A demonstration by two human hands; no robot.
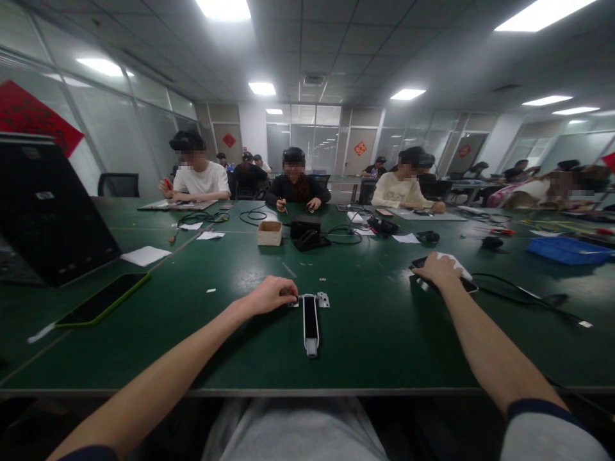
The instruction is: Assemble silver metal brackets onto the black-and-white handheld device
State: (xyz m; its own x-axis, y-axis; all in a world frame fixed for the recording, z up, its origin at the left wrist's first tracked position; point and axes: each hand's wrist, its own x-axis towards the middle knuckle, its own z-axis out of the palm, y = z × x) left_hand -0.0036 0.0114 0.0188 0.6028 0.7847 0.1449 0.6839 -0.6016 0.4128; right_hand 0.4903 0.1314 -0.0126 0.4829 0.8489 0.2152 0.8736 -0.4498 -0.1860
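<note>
Left hand is pinching a metal bracket steady. Open right hand is pinning a dark device to the right of it

Left fingertips hide a metal bracket's corner.

Cardboard box mid-table; blue plastic tray far right; black laptop left.

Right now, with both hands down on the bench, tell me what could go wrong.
The slim black-and-white device sits near the bench's front edge, so a nudge from the left hand could push it off. Tiny loose metal bits nearby could get swept away. The black cable beside the right hand could snag.
</note>
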